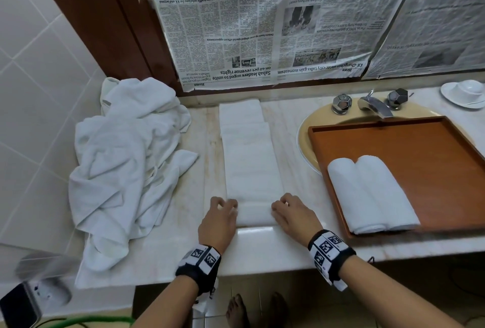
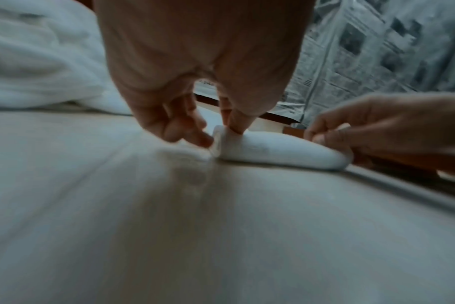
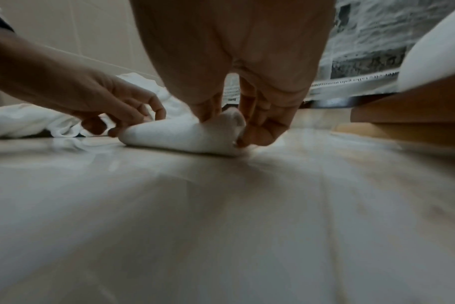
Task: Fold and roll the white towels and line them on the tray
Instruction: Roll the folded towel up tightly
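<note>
A white towel (image 1: 249,154), folded into a long strip, lies on the marble counter (image 1: 294,243) and runs away from me. Its near end is rolled into a small roll (image 1: 254,214) (image 2: 273,150) (image 3: 179,135). My left hand (image 1: 219,218) (image 2: 210,131) pinches the roll's left end with curled fingers. My right hand (image 1: 291,216) (image 3: 237,131) pinches its right end. Two rolled white towels (image 1: 372,194) lie side by side at the near left of the brown wooden tray (image 1: 420,144).
A heap of loose white towels (image 1: 126,165) covers the counter's left side. The tray sits over a yellow sink (image 1: 305,133) with a chrome tap (image 1: 375,104). A white dish (image 1: 464,93) stands at the far right. Newspaper (image 1: 262,26) covers the wall behind.
</note>
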Motion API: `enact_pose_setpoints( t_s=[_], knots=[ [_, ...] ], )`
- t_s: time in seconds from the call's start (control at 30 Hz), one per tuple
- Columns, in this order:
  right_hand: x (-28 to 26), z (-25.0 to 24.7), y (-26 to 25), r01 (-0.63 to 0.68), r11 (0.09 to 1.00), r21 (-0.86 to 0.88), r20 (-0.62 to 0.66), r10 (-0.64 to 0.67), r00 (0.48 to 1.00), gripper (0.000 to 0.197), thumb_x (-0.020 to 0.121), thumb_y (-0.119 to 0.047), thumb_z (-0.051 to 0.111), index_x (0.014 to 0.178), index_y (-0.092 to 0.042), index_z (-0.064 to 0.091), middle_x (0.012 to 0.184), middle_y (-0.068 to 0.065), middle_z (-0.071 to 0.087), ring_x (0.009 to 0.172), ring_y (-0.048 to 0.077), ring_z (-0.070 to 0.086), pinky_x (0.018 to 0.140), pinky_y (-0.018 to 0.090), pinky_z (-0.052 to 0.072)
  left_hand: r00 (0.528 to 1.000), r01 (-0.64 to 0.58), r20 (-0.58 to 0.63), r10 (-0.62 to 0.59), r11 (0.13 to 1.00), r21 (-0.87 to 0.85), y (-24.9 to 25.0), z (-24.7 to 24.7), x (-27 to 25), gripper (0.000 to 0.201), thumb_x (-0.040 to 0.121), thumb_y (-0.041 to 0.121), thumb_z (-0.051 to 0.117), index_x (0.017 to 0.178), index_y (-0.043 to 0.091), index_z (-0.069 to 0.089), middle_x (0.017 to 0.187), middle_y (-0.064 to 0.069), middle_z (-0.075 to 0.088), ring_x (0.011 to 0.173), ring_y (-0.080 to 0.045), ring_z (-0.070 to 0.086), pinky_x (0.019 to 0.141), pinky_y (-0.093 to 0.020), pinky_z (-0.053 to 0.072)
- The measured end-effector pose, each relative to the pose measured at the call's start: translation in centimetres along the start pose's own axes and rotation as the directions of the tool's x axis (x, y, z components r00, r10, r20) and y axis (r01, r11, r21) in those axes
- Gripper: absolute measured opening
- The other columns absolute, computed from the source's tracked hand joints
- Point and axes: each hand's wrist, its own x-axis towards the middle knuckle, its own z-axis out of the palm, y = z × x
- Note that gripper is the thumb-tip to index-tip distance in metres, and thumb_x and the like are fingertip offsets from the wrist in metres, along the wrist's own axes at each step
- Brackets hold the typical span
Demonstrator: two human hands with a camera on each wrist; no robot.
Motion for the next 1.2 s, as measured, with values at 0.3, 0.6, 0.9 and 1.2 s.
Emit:
enact_pose_setpoints(
  t_s=[0.3, 0.6, 0.9, 1.2],
  knots=[
    [0.5, 0.0, -0.9, 0.095, 0.98, -0.173, 0.095, -0.079, 0.992, 0.027, 0.067, -0.022, 0.07, 0.092, -0.011, 0.066, 0.092, 0.003, 0.061, 0.088, 0.025, 0.058, 0.067, 0.032, 0.047, 0.977, -0.214, 0.063, 0.205, 0.944, 0.249, -0.3, 0.8, -1.3, 0.049, 0.077, 0.062, 0.055, 0.114, 0.03, 0.058, 0.12, 0.011, 0.055, 0.109, -0.021, 0.054, 0.071, -0.037, 0.047],
    [0.7, -1.5, -0.4, -0.168, 0.951, 0.259, 0.175, 0.125, 0.977, 0.034, 0.098, -0.027, 0.05, 0.128, -0.013, 0.057, 0.116, 0.005, 0.066, 0.108, 0.025, 0.06, 0.085, 0.027, 0.041, 0.997, -0.011, 0.072, 0.027, 0.976, -0.215, -0.3, 0.0, -0.3, 0.041, 0.094, 0.049, 0.052, 0.128, 0.026, 0.057, 0.109, 0.004, 0.067, 0.099, -0.016, 0.062, 0.087, -0.032, 0.048],
    [0.4, -0.4, -0.4, -0.084, 0.993, 0.086, 0.023, 0.083, 0.996, 0.015, 0.1, -0.033, 0.049, 0.104, -0.021, 0.058, 0.099, -0.001, 0.048, 0.073, 0.026, 0.056, 0.061, 0.03, 0.038, 0.988, 0.092, 0.13, -0.08, 0.992, -0.089, 1.0, -0.1, -0.3, 0.039, 0.099, 0.035, 0.049, 0.131, 0.014, 0.056, 0.126, -0.005, 0.041, 0.107, -0.024, 0.055, 0.086, -0.026, 0.04],
    [-1.1, -0.1, -1.1, 0.192, 0.937, -0.292, 0.133, -0.159, 0.978, 0.033, 0.057, -0.033, 0.073, 0.084, -0.015, 0.064, 0.09, 0.002, 0.061, 0.074, 0.022, 0.058, 0.054, 0.03, 0.045, 0.986, 0.116, 0.117, -0.115, 0.993, -0.004, 0.7, -0.7, -0.3, 0.036, 0.101, 0.038, 0.045, 0.123, 0.018, 0.065, 0.121, -0.001, 0.051, 0.109, -0.021, 0.055, 0.086, -0.026, 0.039]
  ],
)
